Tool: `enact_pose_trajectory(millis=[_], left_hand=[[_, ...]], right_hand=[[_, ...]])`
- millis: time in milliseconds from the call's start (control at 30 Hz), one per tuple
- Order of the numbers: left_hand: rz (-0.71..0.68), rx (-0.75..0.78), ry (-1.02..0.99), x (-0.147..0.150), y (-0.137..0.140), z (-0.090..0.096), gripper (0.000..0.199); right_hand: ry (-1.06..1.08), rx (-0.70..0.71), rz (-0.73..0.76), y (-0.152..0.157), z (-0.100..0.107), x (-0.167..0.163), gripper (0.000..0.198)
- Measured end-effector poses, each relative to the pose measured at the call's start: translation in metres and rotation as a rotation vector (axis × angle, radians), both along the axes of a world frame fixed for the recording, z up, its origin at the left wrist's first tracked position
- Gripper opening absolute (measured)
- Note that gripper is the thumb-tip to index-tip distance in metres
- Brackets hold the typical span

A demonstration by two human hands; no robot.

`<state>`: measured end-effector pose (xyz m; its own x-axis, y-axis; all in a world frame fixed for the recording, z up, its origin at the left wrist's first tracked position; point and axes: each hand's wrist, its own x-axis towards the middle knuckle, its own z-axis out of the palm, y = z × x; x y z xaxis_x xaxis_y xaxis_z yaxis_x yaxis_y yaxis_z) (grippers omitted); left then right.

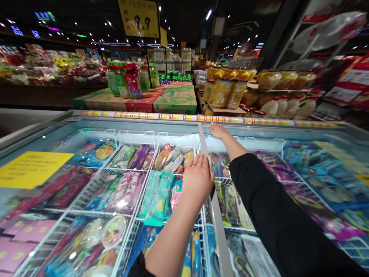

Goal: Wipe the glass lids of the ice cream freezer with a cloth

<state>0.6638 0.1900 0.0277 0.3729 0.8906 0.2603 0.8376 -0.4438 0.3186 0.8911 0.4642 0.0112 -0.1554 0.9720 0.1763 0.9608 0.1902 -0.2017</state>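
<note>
My left hand [198, 177] lies flat on the sliding glass lid of a chest freezer, against the metal frame bar [202, 140] that runs away from me. Its fingers point forward, a ring on one of them; the thumb is hidden. Farther off, my right hand [218, 130] reaches to the far end of the same bar, just short of the price strip [178, 117]. Its fingers look loosely bent, with nothing visible in them. Beneath the glass, white wire baskets [135, 207] hold ice creams, among them turquoise packets [157, 198] below my left hand.
Beyond the freezer stand red and green bottles [133, 81] on cardboard boxes [175, 97], and stacked jars of yellow fruit [223, 92]. A yellow price sign [140, 19] hangs above. A yellow notice [33, 169] lies on the left glass. Pink boxes [27, 234] show at lower left.
</note>
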Motion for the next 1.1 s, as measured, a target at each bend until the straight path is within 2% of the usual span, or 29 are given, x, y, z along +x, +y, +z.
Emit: enact_pose_trajectory(millis=[67,167,300,400,500,667,733,800,867,967,1100], left_hand=[[-0.007,0.006,0.003,0.000,0.000,0.000,0.054],[-0.007,0.001,0.002,-0.001,0.000,0.001,0.054],[-0.007,-0.008,0.011,-0.002,0.000,0.004,0.052],[-0.003,-0.004,0.026,-0.002,-0.001,0.004,0.052],[-0.002,0.011,0.033,-0.002,0.000,0.003,0.052],[-0.006,0.041,0.009,-0.002,0.003,-0.004,0.053],[-0.006,0.061,-0.011,-0.002,0.004,-0.007,0.053],[-0.009,0.089,-0.027,-0.002,0.005,-0.011,0.052],[-0.024,0.130,-0.037,-0.002,0.005,-0.014,0.052],[-0.099,0.196,-0.038,-0.001,0.007,-0.017,0.051],[-0.137,0.160,0.005,-0.001,0.007,-0.013,0.049]], right_hand=[[0.008,-0.026,-0.038,0.007,-0.004,-0.018,0.058],[0.016,-0.051,-0.005,0.006,-0.009,-0.029,0.056],[0.036,-0.071,0.062,-0.010,-0.007,0.008,0.053],[0.029,-0.078,-0.062,-0.015,-0.002,0.043,0.055],[0.023,-0.083,-0.141,-0.006,0.000,0.046,0.058],[0.026,-0.097,0.012,0.001,-0.008,0.008,0.054],[0.033,-0.091,0.119,-0.008,-0.011,0.008,0.053],[0.052,-0.077,0.178,-0.019,-0.012,0.022,0.053],[0.056,-0.075,0.117,-0.027,-0.008,0.045,0.054],[0.031,-0.087,-0.070,-0.028,-0.001,0.067,0.055],[0.028,-0.081,-0.135,-0.022,-0.001,0.049,0.057]])
